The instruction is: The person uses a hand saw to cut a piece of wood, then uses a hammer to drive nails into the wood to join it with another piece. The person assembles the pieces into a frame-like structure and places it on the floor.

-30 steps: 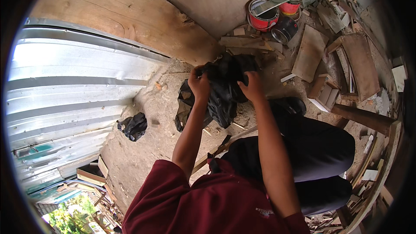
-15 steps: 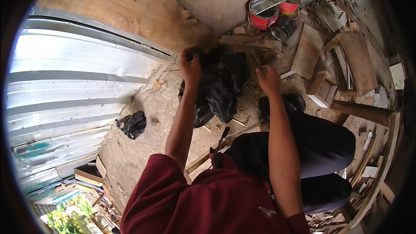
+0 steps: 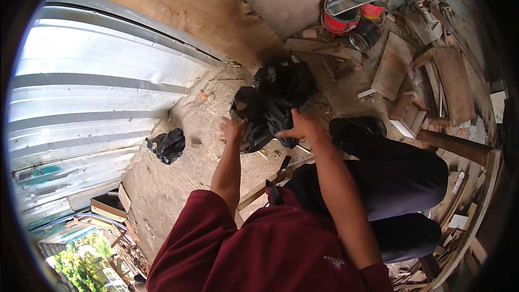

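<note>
A crumpled black plastic bag (image 3: 286, 84) lies on the dusty ground in front of me, with folds and an opening on its left side. My left hand (image 3: 232, 128) is at the bag's near left edge, its fingers apart and slightly blurred. Close to the bag's near right side, my right hand (image 3: 305, 126) has thumb and forefinger spread wide. Neither hand grips anything; whether the fingertips touch the plastic, I cannot tell. Farther left, a smaller black plastic bag (image 3: 167, 145) sits by the metal wall.
Corrugated metal sheeting (image 3: 97, 97) runs along the left, and a plywood panel (image 3: 178, 5) stands beyond the bag. Red paint buckets (image 3: 341, 20) and a dark can (image 3: 365, 35) are at the back right. Wood offcuts (image 3: 397, 65) pile up to the right, around a wooden box (image 3: 408, 113).
Both hands have come back toward me from the bag's far part. My right hand has moved left and spread its fingers; my left hand has let go of the bag.
</note>
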A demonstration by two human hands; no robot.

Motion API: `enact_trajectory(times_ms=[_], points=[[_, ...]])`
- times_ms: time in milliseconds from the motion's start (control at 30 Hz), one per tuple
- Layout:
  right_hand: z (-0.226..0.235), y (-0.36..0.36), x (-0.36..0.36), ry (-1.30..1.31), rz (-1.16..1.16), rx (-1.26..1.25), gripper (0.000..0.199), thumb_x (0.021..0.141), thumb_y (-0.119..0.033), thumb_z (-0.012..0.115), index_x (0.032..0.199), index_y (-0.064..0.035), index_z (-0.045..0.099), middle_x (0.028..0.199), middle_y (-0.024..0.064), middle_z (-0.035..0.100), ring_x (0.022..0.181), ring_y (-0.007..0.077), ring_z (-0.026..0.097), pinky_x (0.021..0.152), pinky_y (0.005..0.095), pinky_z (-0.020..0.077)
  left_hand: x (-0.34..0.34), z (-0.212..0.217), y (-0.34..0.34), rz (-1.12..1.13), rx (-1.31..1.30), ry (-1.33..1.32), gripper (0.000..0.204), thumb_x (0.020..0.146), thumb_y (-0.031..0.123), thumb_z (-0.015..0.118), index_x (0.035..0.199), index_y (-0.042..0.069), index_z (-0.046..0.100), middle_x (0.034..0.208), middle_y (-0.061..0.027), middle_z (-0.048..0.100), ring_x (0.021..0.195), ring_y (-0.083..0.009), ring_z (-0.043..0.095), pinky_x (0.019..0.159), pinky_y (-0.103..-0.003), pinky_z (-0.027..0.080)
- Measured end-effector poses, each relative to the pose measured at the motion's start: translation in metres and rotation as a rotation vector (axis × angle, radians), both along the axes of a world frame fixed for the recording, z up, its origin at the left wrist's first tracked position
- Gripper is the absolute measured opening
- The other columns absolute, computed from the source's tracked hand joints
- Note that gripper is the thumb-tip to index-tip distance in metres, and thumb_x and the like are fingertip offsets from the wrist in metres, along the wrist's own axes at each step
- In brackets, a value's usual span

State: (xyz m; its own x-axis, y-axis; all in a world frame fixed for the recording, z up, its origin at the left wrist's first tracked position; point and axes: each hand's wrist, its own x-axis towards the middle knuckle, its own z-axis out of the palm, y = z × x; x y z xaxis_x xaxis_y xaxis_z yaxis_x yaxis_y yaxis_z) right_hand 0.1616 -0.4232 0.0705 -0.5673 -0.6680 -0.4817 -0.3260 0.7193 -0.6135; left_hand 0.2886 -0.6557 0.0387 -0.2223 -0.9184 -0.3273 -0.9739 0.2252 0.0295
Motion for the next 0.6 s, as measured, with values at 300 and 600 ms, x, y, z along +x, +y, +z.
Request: enact_trajectory(times_ms=[300, 600], points=[[-0.005, -0.001, -0.043, -0.006, -0.19, -0.106, 0.071, 0.084, -0.049, 0.07, 0.129, 0.0039, 0.052, 0.118, 0.0274, 0.063, 0.111, 0.0389, 0.062, 0.093, 0.0446, 0.0494, 0.004, 0.01, -0.084, -0.221, 0.562, 0.487, 0.031, 0.086, 0.017, 0.056, 0.1, -0.007, 0.069, 0.09, -0.0207, 0.07, 0.082, -0.0249, 0.064, 0.076, -0.038, 0.048], [0.01, 0.043, -0.074, 0.075, -0.403, -0.156, 0.059, 0.088, -0.048, 0.064, 0.116, 0.0029, 0.058, 0.116, 0.0247, 0.064, 0.112, 0.0403, 0.06, 0.094, 0.0479, 0.0482, -0.08, 0.217, -0.033, -0.842, 0.398, -0.004, 0.026, 0.081, 0.022, 0.06, 0.089, 0.0, 0.071, 0.071, -0.0161, 0.065, 0.067, -0.0252, 0.064, 0.065, -0.038, 0.049]])
